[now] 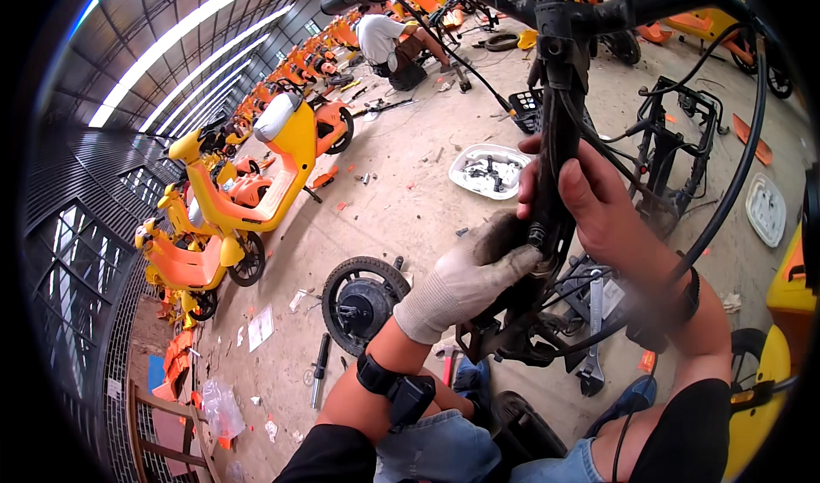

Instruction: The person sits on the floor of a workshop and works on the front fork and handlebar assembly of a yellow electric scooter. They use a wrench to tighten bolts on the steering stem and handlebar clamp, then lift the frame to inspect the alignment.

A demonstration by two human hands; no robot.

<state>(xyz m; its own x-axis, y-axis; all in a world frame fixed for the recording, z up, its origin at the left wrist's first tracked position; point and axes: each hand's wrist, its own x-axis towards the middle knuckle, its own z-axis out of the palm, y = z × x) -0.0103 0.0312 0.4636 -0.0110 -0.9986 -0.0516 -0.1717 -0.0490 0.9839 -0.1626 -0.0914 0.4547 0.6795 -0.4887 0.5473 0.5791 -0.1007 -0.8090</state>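
A scooter's black steering column [557, 116] stands upright in front of me, topped by a black handlebar [636, 11]. My left hand [470, 278], in a whitish knit glove with dark smudges, is closed round the column's lower end, its thumb pressed near a metal ring there. Higher up, my bare right hand [598, 201] wraps the column, with fingers on the far left side and thumb on the near right. Black cables [743, 150] loop from the handlebar past my right forearm. Below the hands, the frame's lower parts are partly hidden.
An adjustable wrench [593, 338] lies below the column. A wheel [365, 304] and a shock absorber [320, 370] are at left. A white tray [457, 175] holds small parts. Yellow scooters [278, 184] stand left; a bare black frame [679, 141] is right. Another person [384, 43] crouches far off.
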